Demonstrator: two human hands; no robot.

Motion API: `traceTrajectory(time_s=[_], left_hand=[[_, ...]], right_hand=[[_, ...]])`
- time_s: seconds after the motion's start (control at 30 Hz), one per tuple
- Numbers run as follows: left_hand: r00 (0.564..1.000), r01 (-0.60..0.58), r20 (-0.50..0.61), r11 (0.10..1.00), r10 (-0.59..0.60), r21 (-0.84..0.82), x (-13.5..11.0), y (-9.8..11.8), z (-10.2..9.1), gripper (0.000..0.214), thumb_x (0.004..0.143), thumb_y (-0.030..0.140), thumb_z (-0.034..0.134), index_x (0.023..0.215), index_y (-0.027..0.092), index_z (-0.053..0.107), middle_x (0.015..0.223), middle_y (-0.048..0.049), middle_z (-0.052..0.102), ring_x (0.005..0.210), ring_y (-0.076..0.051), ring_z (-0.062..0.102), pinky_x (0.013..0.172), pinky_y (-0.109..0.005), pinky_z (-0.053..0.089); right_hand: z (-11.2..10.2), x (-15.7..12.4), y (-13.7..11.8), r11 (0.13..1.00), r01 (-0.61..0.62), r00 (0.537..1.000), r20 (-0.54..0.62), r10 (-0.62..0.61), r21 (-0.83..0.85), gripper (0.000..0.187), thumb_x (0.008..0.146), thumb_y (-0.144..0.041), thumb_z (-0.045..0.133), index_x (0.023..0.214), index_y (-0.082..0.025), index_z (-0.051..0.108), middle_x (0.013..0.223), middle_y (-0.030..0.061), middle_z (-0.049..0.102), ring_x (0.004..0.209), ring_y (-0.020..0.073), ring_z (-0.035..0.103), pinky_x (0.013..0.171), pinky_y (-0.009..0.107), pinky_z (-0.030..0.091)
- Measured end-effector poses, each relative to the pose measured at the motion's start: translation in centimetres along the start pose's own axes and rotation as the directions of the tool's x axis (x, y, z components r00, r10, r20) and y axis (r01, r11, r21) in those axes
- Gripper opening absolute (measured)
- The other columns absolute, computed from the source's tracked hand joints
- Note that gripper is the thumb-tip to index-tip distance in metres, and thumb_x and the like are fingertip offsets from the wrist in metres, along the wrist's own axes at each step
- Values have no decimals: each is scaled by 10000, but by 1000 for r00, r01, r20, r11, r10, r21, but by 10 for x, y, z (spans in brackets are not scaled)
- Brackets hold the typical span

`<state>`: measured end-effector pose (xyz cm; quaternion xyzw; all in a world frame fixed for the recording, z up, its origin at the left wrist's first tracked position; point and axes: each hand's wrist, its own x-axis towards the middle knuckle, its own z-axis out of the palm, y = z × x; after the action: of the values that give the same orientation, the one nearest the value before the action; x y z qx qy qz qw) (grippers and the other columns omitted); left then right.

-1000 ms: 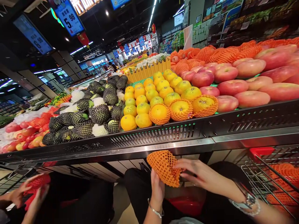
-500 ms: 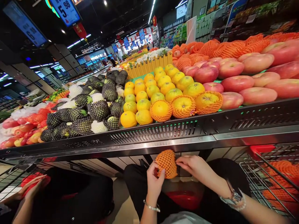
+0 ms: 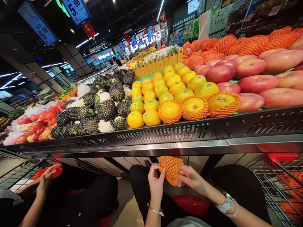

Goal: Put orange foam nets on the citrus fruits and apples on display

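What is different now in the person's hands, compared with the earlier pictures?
The left hand has shifted from beneath the orange net to pinch its left edge. The right hand, more spread at first, now holds the net's right side. The three netted oranges stay in the front row.

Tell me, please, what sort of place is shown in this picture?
Most likely the fruit section of a supermarket: a price screen hangs overhead, yellow-orange citrus fruits are lined up for display, and a wire shopping cart stands at the right.
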<state>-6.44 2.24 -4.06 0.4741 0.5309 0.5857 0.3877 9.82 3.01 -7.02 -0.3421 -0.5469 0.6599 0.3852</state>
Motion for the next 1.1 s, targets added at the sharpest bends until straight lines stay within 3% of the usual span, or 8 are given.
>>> traceTrajectory(time_s=[0.13,0.27,0.4,0.57,0.7,0.9,1.0,1.1], left_hand=[[983,48,176,998,-52,27,-3,0,-1,322,769,471,680,741,159,607,689,-12,558,665,-149,529,634,-253,445],[982,-98,174,990,79,103,-2,-1,-4,233,799,364,677,709,159,613,826,-55,597,817,-183,578,761,-294,465],[958,-212,197,977,211,-16,-5,-3,-11,218,804,358,668,721,162,622,759,-47,601,746,-166,573,704,-277,467],[928,48,371,981,25,-186,-5,-8,-14,457,799,576,593,680,136,637,639,-23,553,611,-131,499,585,-237,418],[928,-6,373,1000,-5,29,-5,-2,-10,356,833,421,616,641,127,671,563,2,527,526,-94,433,520,-203,364],[911,-341,264,939,317,51,-11,5,-14,164,720,309,743,635,169,729,577,-30,642,562,-152,577,573,-255,501],[947,-307,97,952,306,0,-11,-2,-19,151,638,305,803,705,181,749,692,-63,714,651,-198,661,641,-306,564],[986,-142,-108,982,129,-123,-10,-9,-21,444,451,247,894,863,183,742,830,-74,746,762,-228,705,703,-314,585]], right_hand=[[3,8,11,998,14,997,-75,-19,-64,329,794,-493,593,825,-166,605,611,24,624,392,125,522,345,231,433],[-4,3,-12,970,162,982,-69,-176,-181,254,797,-394,632,896,-163,668,936,110,694,902,250,652,849,383,547],[-10,-8,-37,917,187,982,52,-181,-352,253,857,-313,544,978,-142,686,1018,113,681,969,260,617,917,403,502],[-12,-16,-57,884,145,983,163,-80,-444,255,827,-245,605,1050,-161,693,1048,96,671,1053,269,579,979,385,460],[-4,-14,-78,869,192,960,269,-71,-455,296,809,-239,647,1097,-181,681,1051,77,680,1026,251,590,941,344,479],[4,-1,-72,890,286,911,390,-136,-356,357,858,-270,609,1204,-182,618,1156,82,651,1091,248,584,1043,403,427],[6,5,-53,908,302,942,238,-237,-291,408,861,-308,611,1246,-173,582,1183,119,638,1066,254,615,977,413,496],[9,9,-45,911,341,940,101,-326,-234,354,893,-269,575,1241,-203,578,1129,106,662,988,199,668,866,339,574]])
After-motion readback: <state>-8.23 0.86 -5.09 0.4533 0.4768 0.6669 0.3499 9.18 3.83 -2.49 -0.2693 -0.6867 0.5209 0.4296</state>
